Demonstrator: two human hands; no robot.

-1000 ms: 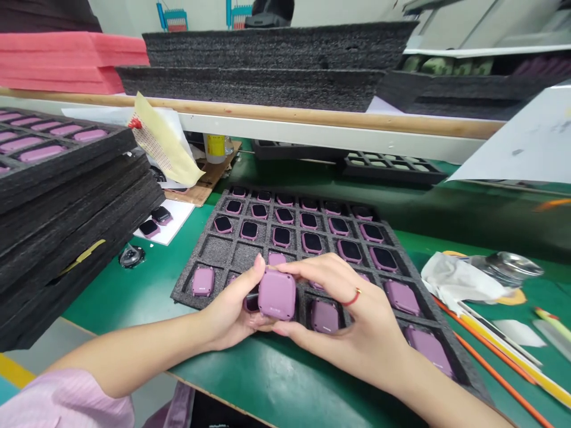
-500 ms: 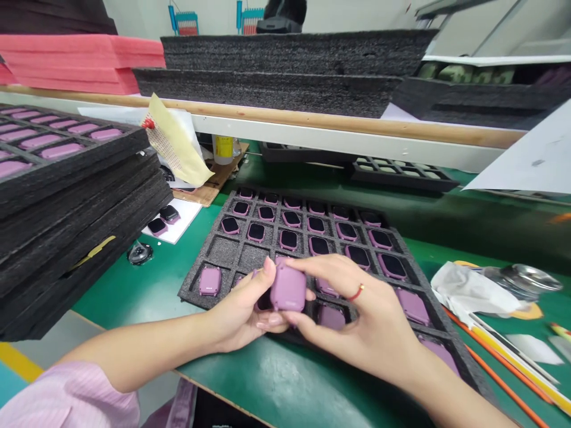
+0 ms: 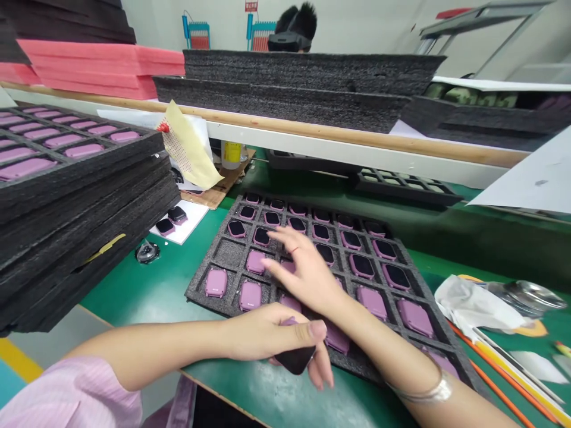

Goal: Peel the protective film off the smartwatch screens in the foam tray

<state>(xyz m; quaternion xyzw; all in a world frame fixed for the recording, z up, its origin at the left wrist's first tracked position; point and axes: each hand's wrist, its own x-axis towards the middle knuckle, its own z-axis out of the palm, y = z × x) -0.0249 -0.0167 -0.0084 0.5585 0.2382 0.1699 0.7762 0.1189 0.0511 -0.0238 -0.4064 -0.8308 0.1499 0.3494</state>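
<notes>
A black foam tray (image 3: 228,254) lies on the green table, its compartments holding purple smartwatch bodies, some with dark screens up and others with purple backs up. My left hand (image 3: 285,336) is closed around a smartwatch (image 3: 298,359) in front of the tray; its dark face points downward and the thumb lies across it. Over the tray reaches my right hand (image 3: 303,267), fingers apart and holding nothing. Its fingertips are close to a back-up purple watch body (image 3: 256,261) in the second row from the front; whether they touch it I cannot tell.
Stacked foam trays (image 3: 129,208) rise at the left, near two watches on white paper (image 3: 191,221). A shelf (image 3: 357,148) with more foam crosses the back. At right lie a white cloth (image 3: 473,303) and several coloured sticks (image 3: 504,383). Behind the shelf, a person's head (image 3: 292,30) shows.
A purple watch body that was between both hands now lies back-up in a formerly bare compartment. My right hand has moved forward over the tray; my left has come nearer with a watch.
</notes>
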